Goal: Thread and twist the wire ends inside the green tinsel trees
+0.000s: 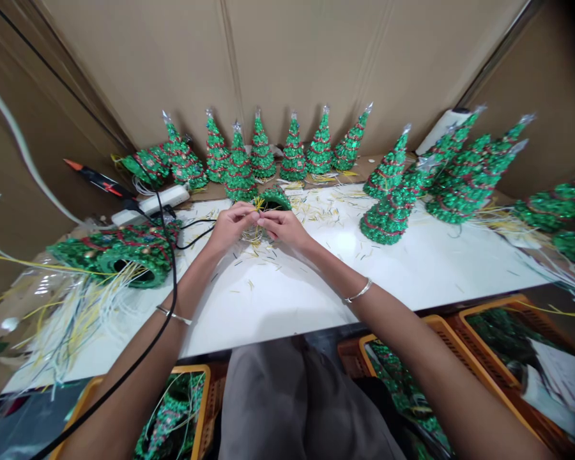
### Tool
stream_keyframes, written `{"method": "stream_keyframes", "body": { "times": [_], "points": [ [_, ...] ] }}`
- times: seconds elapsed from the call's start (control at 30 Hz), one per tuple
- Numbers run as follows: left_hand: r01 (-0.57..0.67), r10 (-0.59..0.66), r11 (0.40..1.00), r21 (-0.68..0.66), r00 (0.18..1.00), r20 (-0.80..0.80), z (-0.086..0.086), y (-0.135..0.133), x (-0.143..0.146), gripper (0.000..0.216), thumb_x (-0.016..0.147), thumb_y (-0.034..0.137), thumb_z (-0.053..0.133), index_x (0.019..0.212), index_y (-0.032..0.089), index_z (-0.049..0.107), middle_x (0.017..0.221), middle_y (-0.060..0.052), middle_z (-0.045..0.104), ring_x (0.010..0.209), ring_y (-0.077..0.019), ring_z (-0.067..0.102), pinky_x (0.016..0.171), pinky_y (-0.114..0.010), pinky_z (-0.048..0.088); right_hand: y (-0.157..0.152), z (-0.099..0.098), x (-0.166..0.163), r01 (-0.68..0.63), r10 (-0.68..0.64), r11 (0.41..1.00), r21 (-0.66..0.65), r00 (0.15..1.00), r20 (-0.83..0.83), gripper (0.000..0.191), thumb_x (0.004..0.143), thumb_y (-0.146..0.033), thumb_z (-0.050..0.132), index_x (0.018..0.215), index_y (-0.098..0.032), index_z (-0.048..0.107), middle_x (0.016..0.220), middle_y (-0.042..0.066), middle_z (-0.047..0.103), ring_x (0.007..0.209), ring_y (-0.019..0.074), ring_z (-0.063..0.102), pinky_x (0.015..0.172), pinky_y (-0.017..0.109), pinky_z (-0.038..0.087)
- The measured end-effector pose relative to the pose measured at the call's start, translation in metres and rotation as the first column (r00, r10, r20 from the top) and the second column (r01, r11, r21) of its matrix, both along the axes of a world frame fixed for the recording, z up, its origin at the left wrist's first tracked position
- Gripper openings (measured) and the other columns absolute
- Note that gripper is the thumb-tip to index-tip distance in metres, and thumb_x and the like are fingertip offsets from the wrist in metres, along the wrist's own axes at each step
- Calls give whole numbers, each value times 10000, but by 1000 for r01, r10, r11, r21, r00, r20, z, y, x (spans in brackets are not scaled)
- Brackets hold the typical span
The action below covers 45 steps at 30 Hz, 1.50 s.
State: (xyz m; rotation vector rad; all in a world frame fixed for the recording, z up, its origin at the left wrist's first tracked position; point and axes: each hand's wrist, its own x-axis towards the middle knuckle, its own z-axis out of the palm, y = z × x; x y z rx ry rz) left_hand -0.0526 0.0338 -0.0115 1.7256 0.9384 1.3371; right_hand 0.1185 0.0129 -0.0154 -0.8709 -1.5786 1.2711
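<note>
My left hand (232, 225) and my right hand (284, 227) meet over the white table, fingertips pinched together. Between them are thin yellow wires (259, 203), their ends fanning up above the fingers. More looped pale wire (253, 236) hangs just below the fingertips. Right behind my hands a small green tinsel Christmas tree (274, 197) lies on its side, its open hollow base toward me. Which wire each finger grips is too small to make out.
Several upright tinsel trees (293, 153) line the back, with more at the right (388, 214). Trees with trailing wires (134, 255) lie at left, near a power strip (153, 203) and soldering iron (100, 184). Wire clippings litter the table (287, 300). Orange baskets (205, 390) stand below.
</note>
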Motion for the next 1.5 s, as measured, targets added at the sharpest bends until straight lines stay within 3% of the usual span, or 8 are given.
{"method": "stream_keyframes", "body": {
  "times": [0.13,0.27,0.5,0.77,1.0,1.13,1.33,1.5],
  "points": [
    [-81,80,997,15,996,31,1,1,-2,305,677,507,788,757,213,775,868,-47,646,890,-196,584,828,-326,445,-11,6,-7,212,-217,962,169,976,8,260,871,-398,587,969,-161,635,634,-43,506,581,98,440,561,218,345],
    [-79,78,997,9,997,15,3,-1,-3,295,703,502,772,796,223,788,870,-43,654,891,-192,581,830,-321,441,-8,8,0,263,-339,894,363,926,165,253,946,-346,481,974,-161,652,707,-14,571,620,107,460,613,224,357],
    [30,-30,999,-13,999,-10,4,-6,0,282,716,497,767,768,221,787,837,-43,645,862,-191,579,824,-327,441,14,21,9,-91,-269,886,455,698,663,285,957,-181,432,977,-144,714,770,50,690,702,143,580,654,230,348],
    [65,-65,996,-59,998,-7,7,-6,-3,340,675,528,793,736,193,779,807,-52,610,829,-190,560,818,-334,420,20,51,-11,-128,-248,944,306,338,908,245,895,-158,493,929,-121,732,856,156,734,805,224,671,640,254,386],
    [31,-32,998,-50,999,-22,4,-3,-8,352,682,555,772,733,207,776,827,-51,630,850,-198,571,838,-334,433,33,71,-19,-251,-6,962,108,374,928,261,859,-105,488,716,-91,706,505,86,641,552,161,591,554,229,394],
    [22,-21,998,-62,1000,8,3,-2,-8,353,651,552,793,718,206,772,814,-43,625,833,-189,571,828,-330,438,32,81,-24,-251,114,967,-30,326,939,296,854,-88,483,631,-84,677,400,54,557,472,148,559,553,238,420],
    [22,-21,998,-56,1000,7,3,-1,-7,354,641,553,792,682,203,757,781,-36,615,804,-180,565,820,-328,433,35,85,-28,-265,116,963,-52,234,965,280,806,-35,521,571,-92,663,367,42,520,461,163,562,574,279,451],
    [12,-12,998,-60,1000,-3,2,-1,-7,376,626,581,791,676,210,761,774,-37,623,802,-184,564,822,-330,435,40,75,-29,-237,65,971,7,296,953,187,776,-49,628,606,-117,666,322,5,471,391,155,531,521,263,427]
  ]
}}
